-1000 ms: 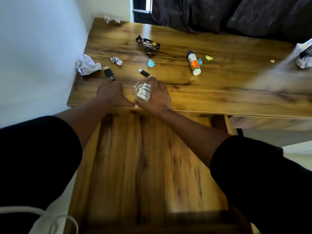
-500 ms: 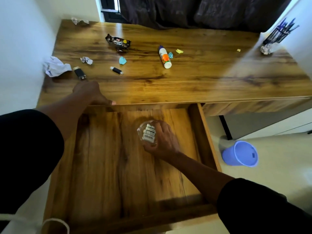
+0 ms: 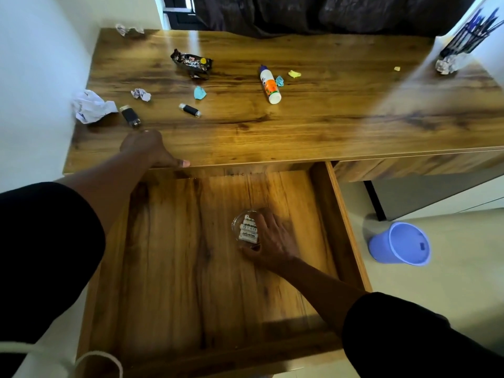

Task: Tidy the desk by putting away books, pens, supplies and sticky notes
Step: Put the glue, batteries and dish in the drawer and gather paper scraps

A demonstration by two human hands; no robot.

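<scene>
While right hand (image 3: 272,241) holds bowl (image 3: 240,227) — three batteries (image 3: 248,230) inside.

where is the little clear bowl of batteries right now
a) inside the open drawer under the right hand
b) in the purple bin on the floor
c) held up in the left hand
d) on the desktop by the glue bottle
a: the clear bowl of batteries sits on the floor of the open drawer with the right hand curled round it, while the left hand rests on the desk edge.

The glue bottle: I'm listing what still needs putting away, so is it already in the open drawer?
No, the glue bottle lies on its side on the desk top, not in the drawer.
</scene>
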